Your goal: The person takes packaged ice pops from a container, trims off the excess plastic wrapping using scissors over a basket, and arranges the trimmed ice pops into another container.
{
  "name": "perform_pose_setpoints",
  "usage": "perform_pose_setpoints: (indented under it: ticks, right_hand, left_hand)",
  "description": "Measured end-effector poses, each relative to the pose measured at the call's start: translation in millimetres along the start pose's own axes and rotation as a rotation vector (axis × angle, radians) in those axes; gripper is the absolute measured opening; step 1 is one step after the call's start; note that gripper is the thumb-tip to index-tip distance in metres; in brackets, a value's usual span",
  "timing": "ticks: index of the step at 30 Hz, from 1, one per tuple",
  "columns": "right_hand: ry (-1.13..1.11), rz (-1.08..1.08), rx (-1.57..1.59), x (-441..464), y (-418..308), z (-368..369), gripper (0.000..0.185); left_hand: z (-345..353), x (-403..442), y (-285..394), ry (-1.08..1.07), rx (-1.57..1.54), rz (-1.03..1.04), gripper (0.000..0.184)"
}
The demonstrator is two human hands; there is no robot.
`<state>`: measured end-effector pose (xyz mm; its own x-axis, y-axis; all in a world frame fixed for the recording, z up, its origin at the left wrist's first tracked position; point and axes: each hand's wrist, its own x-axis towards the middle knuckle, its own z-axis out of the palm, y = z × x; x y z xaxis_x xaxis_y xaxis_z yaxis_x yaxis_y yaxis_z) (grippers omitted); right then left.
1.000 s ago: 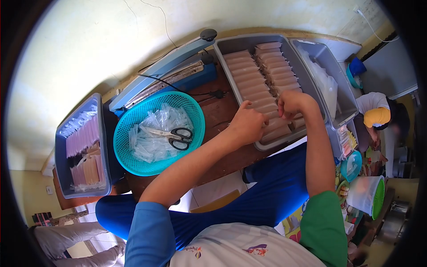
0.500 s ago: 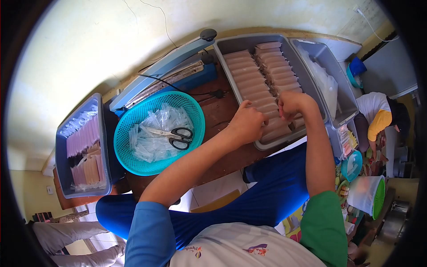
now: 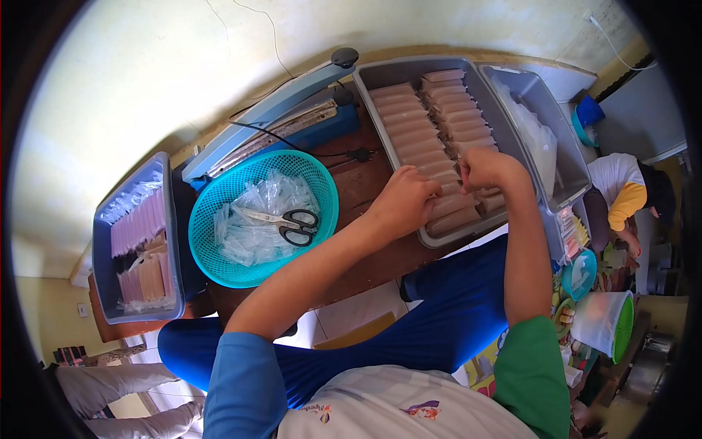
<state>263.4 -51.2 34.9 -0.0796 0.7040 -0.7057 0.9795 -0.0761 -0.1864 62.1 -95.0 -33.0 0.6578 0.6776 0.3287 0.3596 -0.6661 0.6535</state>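
Note:
Two columns of filled, pinkish-brown plastic packets (image 3: pixel 404 124) lie in a grey tray (image 3: pixel 375 102). My left hand (image 3: pixel 404 201) is over the tray's near left edge, its fingers curled together above the packets. Over the right column, near the tray's right side, is my right hand (image 3: pixel 486 170), its fingers bent into a pinch. What either hand holds is too small or hidden to make out. Left of my left forearm, a turquoise basket (image 3: pixel 202 252) holds clear plastic pieces (image 3: pixel 252 245) and black-handled scissors (image 3: pixel 296 227).
A blue heat sealer (image 3: pixel 292 121) stands behind the basket. At the far left a grey bin (image 3: pixel 110 293) holds more packets. Another grey tray (image 3: pixel 570 172) with clear bags adjoins the right. A person (image 3: pixel 625 186) bends at the far right; another person's legs (image 3: pixel 117 388) show lower left.
My left hand has shifted slightly, its fingers now more curled. My right hand has stayed almost in place. The person at the far right has moved, reaching an arm downward.

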Motion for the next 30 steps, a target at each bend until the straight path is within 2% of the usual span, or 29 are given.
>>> perform_pose_setpoints:
  ticks: [2, 5, 6, 8, 18, 21, 26, 28, 30]
  right_hand:
    - [0.231, -0.192, -0.180, 0, 1, 6, 0.020]
    - [0.271, -0.251, -0.152, -15, -20, 14, 0.025]
    - [0.270, -0.254, -0.152, -17, -28, 15, 0.025]
    - [0.256, -0.499, -0.098, -20, -42, 18, 0.023]
    - [0.362, -0.797, -0.037, -19, -96, 52, 0.018]
    - [0.371, -0.913, -0.011, -16, -112, 64, 0.016]
    - [0.359, -1.061, 0.034, -23, -171, 79, 0.011]
    - [0.323, -1.118, 0.033, -26, -197, 87, 0.011]
    - [0.271, -1.187, 0.053, -26, -223, 94, 0.010]
  left_hand:
    - [-13, -6, 6, 0.043, -0.035, -0.018, 0.012]
    - [-30, -21, 7, 0.128, -0.091, -0.064, 0.015]
    - [-35, -27, 7, 0.169, -0.117, -0.087, 0.016]
    - [-47, -41, 6, 0.168, -0.102, -0.108, 0.016]
    - [-136, -149, 13, 0.043, 0.011, -0.373, 0.013]
    - [-160, -192, 18, 0.100, 0.159, -0.410, 0.013]
    - [-206, -245, 34, 0.148, 0.169, -0.512, 0.015]
    - [-224, -260, 49, 0.203, 0.092, -0.680, 0.017]
    - [-235, -282, 48, 0.292, 0.103, -0.663, 0.017]
